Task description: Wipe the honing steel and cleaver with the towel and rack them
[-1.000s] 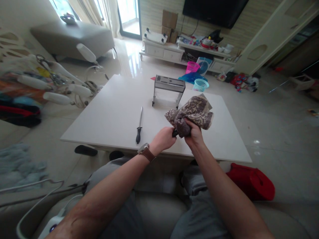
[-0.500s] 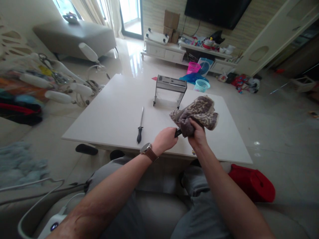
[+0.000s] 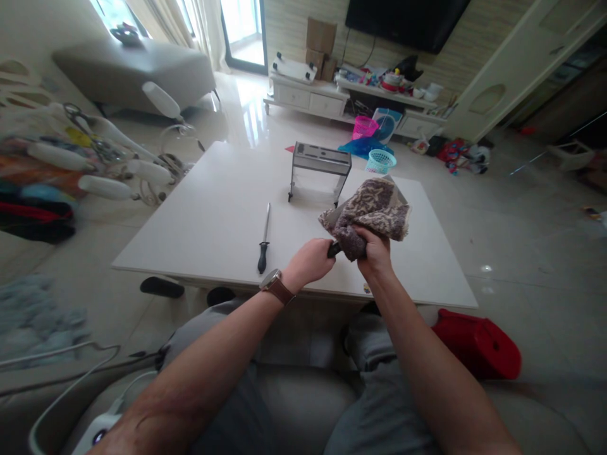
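Observation:
My left hand (image 3: 310,262), with a watch on its wrist, is closed around the black handle of a broad-bladed kitchen knife (image 3: 334,249). A brown and beige patterned towel (image 3: 372,205) covers most of the blade; grey metal shows at its left side and past its far edge. My right hand (image 3: 375,253) grips the towel around the blade, thumb on top. Left of my hands, a sharpening steel (image 3: 262,253) with a black handle lies on the white table (image 3: 199,208). Beyond the towel stands a grey-topped knife stand (image 3: 322,155) with clear sides.
A red case (image 3: 478,344) lies to the right of my legs. Past the table's far edge are a light-blue basket (image 3: 380,161) and a pink basket (image 3: 365,127) on the floor. A lamp with several white shades (image 3: 107,187) stands at the left.
The towel has shifted slightly along the blade, and more metal shows past its far edge. Both hands keep their holds. The whole view has moved a little.

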Motion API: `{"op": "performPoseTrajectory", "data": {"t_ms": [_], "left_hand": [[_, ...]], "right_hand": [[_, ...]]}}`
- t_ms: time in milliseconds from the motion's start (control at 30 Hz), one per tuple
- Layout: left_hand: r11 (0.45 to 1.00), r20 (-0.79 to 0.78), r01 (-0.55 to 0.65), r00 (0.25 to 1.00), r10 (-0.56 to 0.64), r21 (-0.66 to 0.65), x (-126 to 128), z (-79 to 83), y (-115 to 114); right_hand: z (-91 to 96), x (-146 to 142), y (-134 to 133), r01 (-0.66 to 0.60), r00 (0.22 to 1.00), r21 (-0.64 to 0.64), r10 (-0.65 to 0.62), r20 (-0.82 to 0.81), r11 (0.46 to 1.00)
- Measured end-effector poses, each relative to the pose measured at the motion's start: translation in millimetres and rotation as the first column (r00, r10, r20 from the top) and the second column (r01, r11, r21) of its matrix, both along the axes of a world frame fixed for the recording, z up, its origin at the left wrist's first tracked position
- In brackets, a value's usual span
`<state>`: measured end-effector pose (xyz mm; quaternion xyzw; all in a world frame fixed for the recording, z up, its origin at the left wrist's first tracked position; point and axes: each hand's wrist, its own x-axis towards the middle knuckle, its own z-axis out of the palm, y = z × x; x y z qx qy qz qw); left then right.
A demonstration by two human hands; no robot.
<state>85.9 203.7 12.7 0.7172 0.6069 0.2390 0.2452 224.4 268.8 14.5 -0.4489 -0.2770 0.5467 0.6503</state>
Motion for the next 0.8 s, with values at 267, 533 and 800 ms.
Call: {"op": "performPoseTrajectory", "data": {"t_ms": [267, 533, 800], "left_hand": [[0.999, -0.217, 0.042, 0.975, -0.043, -0.007, -7, -2.5, -3], [0.994, -0.255, -0.098, 0.961, 0.107, 0.048, -13, 7.2, -4], [0.936, 0.730, -0.139, 0.593, 0.340, -0.323, -32, 7.2, 12]], "right_hand": [[-2.3, 42, 30, 0.058, 0.997, -0.052, -0.061, -0.054, 0.997], [-1.9, 61, 46, 0.132, 0.984, 0.005, -0.130, -0.124, 0.991], [26.4, 74, 34, 0.025, 0.953, 0.141, 0.019, -0.302, 0.990]]}}
